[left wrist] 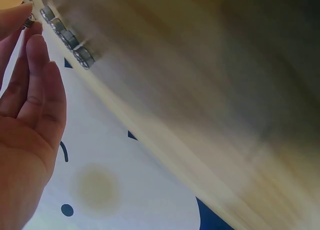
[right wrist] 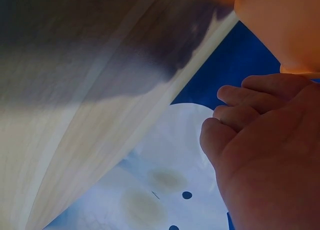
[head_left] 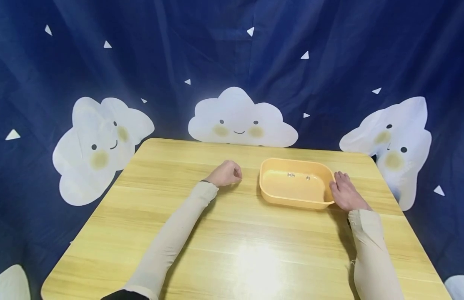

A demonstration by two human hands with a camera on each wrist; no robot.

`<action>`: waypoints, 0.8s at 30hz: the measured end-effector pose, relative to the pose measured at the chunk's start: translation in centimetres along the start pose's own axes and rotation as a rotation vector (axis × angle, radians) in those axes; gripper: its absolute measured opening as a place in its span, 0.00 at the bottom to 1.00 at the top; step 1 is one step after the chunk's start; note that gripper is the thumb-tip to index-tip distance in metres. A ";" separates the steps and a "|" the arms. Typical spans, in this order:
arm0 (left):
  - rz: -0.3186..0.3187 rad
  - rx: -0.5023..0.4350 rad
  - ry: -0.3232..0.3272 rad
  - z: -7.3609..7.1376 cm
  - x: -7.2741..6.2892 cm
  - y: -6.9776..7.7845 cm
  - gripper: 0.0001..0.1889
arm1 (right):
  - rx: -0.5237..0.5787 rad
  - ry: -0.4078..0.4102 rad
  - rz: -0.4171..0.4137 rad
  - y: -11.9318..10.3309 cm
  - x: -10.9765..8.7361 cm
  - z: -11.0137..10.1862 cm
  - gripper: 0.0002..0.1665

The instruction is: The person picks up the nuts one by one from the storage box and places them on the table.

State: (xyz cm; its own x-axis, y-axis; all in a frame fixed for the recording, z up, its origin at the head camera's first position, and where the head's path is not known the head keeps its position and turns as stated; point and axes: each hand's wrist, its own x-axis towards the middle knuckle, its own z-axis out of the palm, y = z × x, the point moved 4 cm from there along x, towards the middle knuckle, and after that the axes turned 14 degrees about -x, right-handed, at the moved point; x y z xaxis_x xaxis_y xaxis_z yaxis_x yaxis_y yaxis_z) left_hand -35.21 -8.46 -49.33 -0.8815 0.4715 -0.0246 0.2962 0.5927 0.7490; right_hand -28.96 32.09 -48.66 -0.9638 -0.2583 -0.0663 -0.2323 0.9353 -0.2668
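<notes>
My left hand (head_left: 226,173) is above the table, left of a yellow plastic bin (head_left: 293,204). Its thumb and fingertips pinch a small silver ring (left wrist: 29,22), which the hand hides in the head view. Several similar rings (left wrist: 69,39) sit in a row by these fingertips in the left wrist view. Inside the bin lie a few small shiny pieces (head_left: 290,175), too small to make out clearly. My right hand (head_left: 347,193) holds the bin's right side, its thumb at the rim and its other fingers along the outer wall.
A light wood-grain table (head_left: 201,250) carries the bin and reflects a bright glare near its front. Behind it hangs a dark blue curtain (head_left: 216,41) printed with white clouds and small triangles. The table's right edge runs just beyond the right forearm.
</notes>
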 end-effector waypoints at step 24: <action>0.013 0.039 -0.047 0.4 0.4 -0.1 0.05 | -0.015 -0.008 0.007 0.2 0.1 0.1 0.39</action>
State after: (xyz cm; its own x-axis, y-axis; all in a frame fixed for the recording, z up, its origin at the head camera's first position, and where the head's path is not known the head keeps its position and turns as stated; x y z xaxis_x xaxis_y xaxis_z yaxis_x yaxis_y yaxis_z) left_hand -35.48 -8.08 -49.71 -0.8597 0.5087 -0.0465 0.3224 0.6109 0.7230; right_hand -29.05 32.20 -48.76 -0.9643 -0.2538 -0.0760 -0.2277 0.9406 -0.2518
